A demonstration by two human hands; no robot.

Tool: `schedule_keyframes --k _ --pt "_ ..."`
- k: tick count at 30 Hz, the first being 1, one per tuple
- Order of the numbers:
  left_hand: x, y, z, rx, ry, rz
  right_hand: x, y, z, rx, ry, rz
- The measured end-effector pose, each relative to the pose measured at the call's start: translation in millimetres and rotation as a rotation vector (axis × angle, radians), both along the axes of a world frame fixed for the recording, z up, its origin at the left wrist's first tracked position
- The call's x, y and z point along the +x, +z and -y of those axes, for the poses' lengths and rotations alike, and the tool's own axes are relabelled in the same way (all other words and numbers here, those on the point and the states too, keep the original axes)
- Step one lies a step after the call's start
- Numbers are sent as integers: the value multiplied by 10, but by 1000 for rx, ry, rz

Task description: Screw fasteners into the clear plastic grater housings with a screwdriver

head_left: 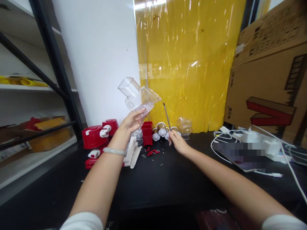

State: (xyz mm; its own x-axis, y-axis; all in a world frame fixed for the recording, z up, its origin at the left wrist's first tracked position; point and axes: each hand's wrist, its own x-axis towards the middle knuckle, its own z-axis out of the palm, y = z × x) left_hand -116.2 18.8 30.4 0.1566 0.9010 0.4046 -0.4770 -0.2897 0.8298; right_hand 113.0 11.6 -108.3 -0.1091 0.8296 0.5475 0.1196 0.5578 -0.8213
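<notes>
My left hand point(134, 120) grips a clear plastic part point(141, 95) by its lower right edge and holds it raised above the table. The part has a wide round tube at its upper left and a pointed, funnel-like end on the right. In my right hand point(177, 140) is a screwdriver point(166, 113), its dark shaft slanting up toward the clear part but apart from it. The handle is mostly hidden by my fingers. Below my hands lie small red pieces point(152, 152) and several loose screws point(161, 164).
Red housings point(93, 136) and white plastic pieces point(132, 152) lie left on the black table point(153, 188). A red container point(147, 132) and several gold-and-white cylinders point(161, 129) stand behind. To the right are a tablet point(236, 157), white cables point(213, 148) and a cardboard box point(263, 76).
</notes>
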Motion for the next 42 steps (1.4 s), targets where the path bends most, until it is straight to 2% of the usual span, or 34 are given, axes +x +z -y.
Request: schedule_keyframes --k 2,4,7,11,21,42 --pt "22 134 -22 38 7 -2 -58 -122 107 23 28 53" --pt "45 184 -46 45 30 8 -100 -240 185 44 61 100" --pt "51 168 -104 31 26 -6 -104 -371 215 70 105 228" --pt "10 103 -156 32 -43 -116 -76 -454 185 -17 160 321" --pt "103 54 -81 51 -142 -203 -123 -472 244 -5 163 349" --pt "157 43 -11 62 -154 -283 -151 -500 248 8 184 305"
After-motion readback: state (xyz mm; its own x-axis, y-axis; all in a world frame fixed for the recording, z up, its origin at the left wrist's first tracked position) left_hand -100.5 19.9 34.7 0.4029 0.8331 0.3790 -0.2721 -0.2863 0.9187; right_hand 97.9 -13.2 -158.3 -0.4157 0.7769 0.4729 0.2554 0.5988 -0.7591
